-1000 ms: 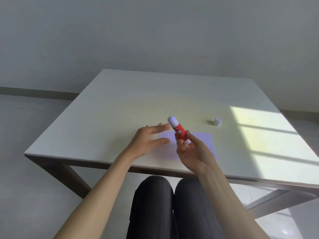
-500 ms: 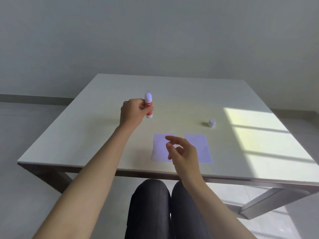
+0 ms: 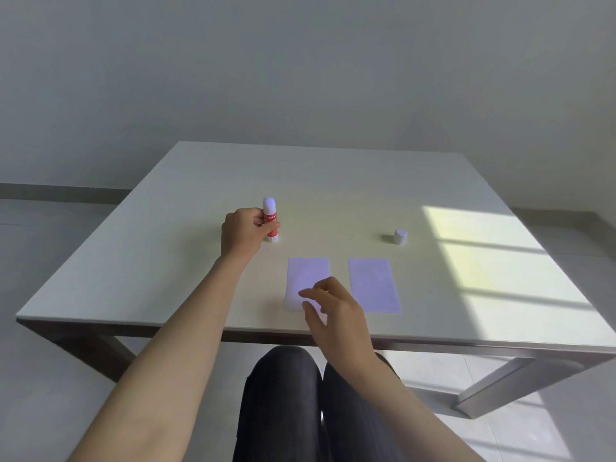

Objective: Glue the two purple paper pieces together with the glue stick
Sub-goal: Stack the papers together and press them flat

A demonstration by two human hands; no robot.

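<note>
Two pale purple paper pieces lie side by side near the table's front edge, the left piece (image 3: 308,275) and the right piece (image 3: 373,284). A red glue stick (image 3: 270,221) with its white tip uncovered stands upright on the table behind the left piece. My left hand (image 3: 245,233) is closed around its red body. My right hand (image 3: 336,310) hovers over the near end of the left piece, fingers spread, holding nothing and hiding that corner.
The glue stick's white cap (image 3: 399,236) stands alone on the white table (image 3: 166,255), behind and right of the papers. A bright patch of sunlight (image 3: 493,261) covers the right side. My knees sit below the front edge.
The glue stick passed from my right hand to my left, which carried it left and back and stood it on the table. My right hand dropped empty over the left paper.
</note>
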